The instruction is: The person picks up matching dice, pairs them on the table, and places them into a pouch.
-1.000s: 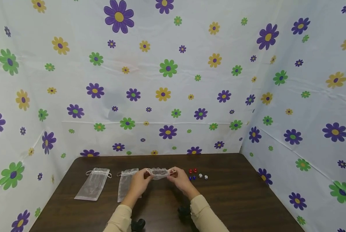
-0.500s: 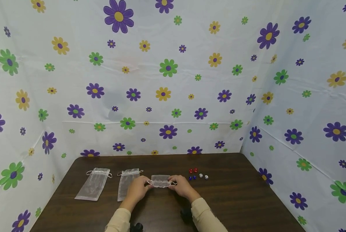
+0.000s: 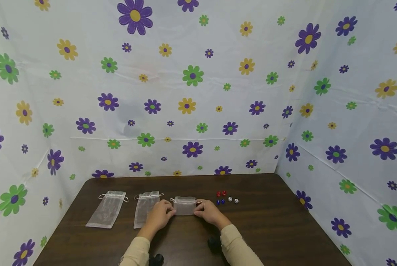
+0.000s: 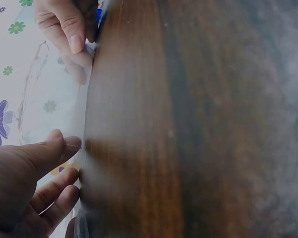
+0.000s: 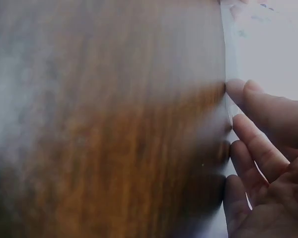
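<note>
A small sheer white organza drawstring bag (image 3: pixel 185 207) lies flat at mid-table, its cord end toward the back wall. At its near left corner, my left hand (image 3: pixel 160 215) pinches the edge between thumb and index finger. My right hand (image 3: pixel 210 213) has its thumb and fingertips on the near right corner. From the left wrist view, the left hand (image 4: pixel 35 178) and right hand (image 4: pixel 64 27) sit along the bag's thin edge. The right wrist view has the right hand's fingers (image 5: pixel 260 144) low at the tabletop, with the bag's film between thumb and index.
Two more sheer bags lie to the left, a far-left bag (image 3: pixel 108 210) and a nearer bag (image 3: pixel 145 212) partly behind the left hand. Red dice (image 3: pixel 221 193), blue dice (image 3: pixel 220 201) and white dice (image 3: pixel 233 200) sit right of the hands. A flowered cloth (image 3: pixel 191 92) surrounds the brown table (image 3: pixel 278 229).
The bag, first held up with its mouth spread between both hands, has been laid flat on the table. Both hands have shifted from its corded end to its near corners.
</note>
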Tool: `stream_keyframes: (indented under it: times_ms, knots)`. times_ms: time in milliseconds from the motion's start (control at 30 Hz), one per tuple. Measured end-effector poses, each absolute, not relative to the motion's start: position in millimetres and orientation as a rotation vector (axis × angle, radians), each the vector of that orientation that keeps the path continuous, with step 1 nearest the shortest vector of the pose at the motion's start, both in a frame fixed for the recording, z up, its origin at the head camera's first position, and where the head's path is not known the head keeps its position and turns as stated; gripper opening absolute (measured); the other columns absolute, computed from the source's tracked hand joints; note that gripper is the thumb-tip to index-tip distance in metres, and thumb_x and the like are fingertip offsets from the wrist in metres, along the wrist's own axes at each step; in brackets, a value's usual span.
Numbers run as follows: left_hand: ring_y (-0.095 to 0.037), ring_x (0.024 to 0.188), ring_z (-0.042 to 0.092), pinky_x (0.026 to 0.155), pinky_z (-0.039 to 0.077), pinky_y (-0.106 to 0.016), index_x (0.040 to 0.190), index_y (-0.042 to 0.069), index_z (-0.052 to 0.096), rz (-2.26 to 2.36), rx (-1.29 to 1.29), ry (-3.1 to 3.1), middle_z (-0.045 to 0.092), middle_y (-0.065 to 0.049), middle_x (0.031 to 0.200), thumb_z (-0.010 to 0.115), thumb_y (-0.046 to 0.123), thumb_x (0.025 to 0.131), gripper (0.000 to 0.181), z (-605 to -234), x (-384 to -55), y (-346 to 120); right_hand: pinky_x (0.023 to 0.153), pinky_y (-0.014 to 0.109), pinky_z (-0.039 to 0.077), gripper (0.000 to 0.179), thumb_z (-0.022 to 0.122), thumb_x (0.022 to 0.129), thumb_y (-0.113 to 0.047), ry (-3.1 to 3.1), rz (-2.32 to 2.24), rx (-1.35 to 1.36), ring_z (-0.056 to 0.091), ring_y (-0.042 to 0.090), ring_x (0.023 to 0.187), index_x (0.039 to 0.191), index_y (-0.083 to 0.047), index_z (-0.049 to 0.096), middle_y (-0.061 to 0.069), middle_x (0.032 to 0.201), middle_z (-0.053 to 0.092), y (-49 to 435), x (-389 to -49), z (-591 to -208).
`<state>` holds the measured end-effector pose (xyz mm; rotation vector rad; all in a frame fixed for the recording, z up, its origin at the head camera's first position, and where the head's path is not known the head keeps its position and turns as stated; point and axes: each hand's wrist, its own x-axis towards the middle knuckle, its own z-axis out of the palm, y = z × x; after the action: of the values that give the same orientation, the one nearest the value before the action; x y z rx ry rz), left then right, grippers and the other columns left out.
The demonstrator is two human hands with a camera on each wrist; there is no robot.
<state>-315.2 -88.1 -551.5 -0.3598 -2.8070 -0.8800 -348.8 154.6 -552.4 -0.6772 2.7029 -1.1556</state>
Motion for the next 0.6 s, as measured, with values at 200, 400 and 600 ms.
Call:
stream_keyframes:
  times_ms: [200,400,600]
  knots:
    - [-0.033,0.103,0.062,0.085,0.051,-0.052,0.084,0.014,0.073,-0.872,-0.384,-2.786,0.065,-0.006,0.107,0.077,0.022,0.091,0.011,-550.9,-314.3,-88.7,0.108,0.054,0.040,0.010,0.074,0.092,-0.006,2.694,-1.176,-0.666,0.052,0.043,0.131,0.097,0.000,0.080,0.021,0.138,0.060,156.2,-350.8,-556.1]
    - [-0.034,0.103,0.062,0.088,0.051,-0.053,0.087,0.013,0.073,-0.937,-0.374,-2.772,0.066,-0.007,0.107,0.076,0.022,0.092,0.010,-548.4,-312.5,-91.6,0.110,0.056,0.037,0.011,0.074,0.092,-0.006,2.678,-1.216,-0.624,0.049,0.045,0.133,0.097,0.001,0.080,0.024,0.141,0.057,155.4,-351.4,-557.5]
    - [-0.032,0.101,0.063,0.086,0.050,-0.051,0.100,0.010,0.064,-1.046,-0.337,-2.657,0.062,-0.010,0.112,0.083,0.015,0.085,0.024,-548.9,-312.6,-95.8,0.110,0.057,0.036,0.010,0.074,0.092,-0.008,2.677,-1.202,-0.604,0.048,0.046,0.134,0.097,-0.001,0.080,0.023,0.142,0.057,155.0,-350.3,-558.1]
